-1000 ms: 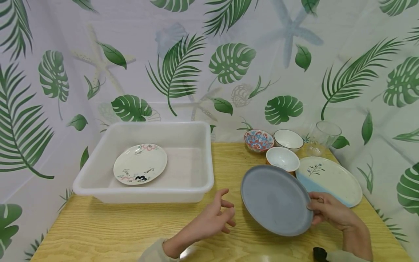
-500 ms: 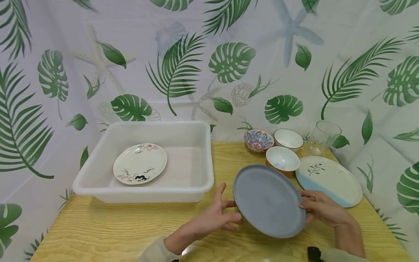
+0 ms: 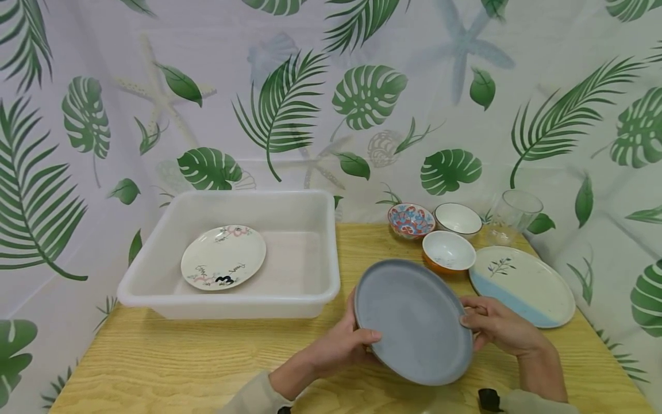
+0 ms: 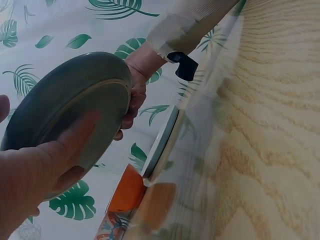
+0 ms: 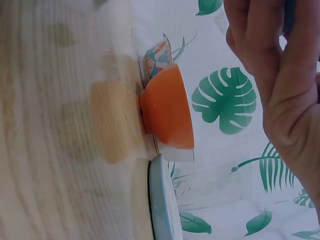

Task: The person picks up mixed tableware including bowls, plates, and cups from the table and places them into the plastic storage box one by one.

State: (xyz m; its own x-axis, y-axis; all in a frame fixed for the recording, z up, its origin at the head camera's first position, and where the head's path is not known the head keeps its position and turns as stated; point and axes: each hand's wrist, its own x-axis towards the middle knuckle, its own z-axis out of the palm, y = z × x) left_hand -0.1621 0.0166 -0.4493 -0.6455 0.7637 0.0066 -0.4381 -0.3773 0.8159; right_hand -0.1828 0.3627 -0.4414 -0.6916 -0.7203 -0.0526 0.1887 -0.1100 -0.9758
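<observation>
A round grey plate (image 3: 414, 322) is held tilted above the table, its upper face showing in the head view. My left hand (image 3: 343, 345) holds its left edge, thumb over the rim and fingers beneath. In the left wrist view, fingers of the left hand (image 4: 40, 170) lie along the underside of the plate (image 4: 65, 110). On the opposite edge, my right hand (image 3: 501, 328) pinches the rim between thumb and fingers. The right wrist view shows the right hand (image 5: 285, 65) close up, with almost all of the plate out of frame.
A white plastic tub (image 3: 248, 300) at left contains a patterned oval plate (image 3: 224, 257). At back right stand an orange bowl (image 3: 449, 251), a red-blue patterned bowl (image 3: 411, 221), a white bowl (image 3: 458, 219) and a clear glass (image 3: 514, 215). A cream-and-blue plate (image 3: 527, 282) lies beside them.
The right hand has brought the grey plate leftward. The left hand, apart from it a second ago, now grips its left edge.
</observation>
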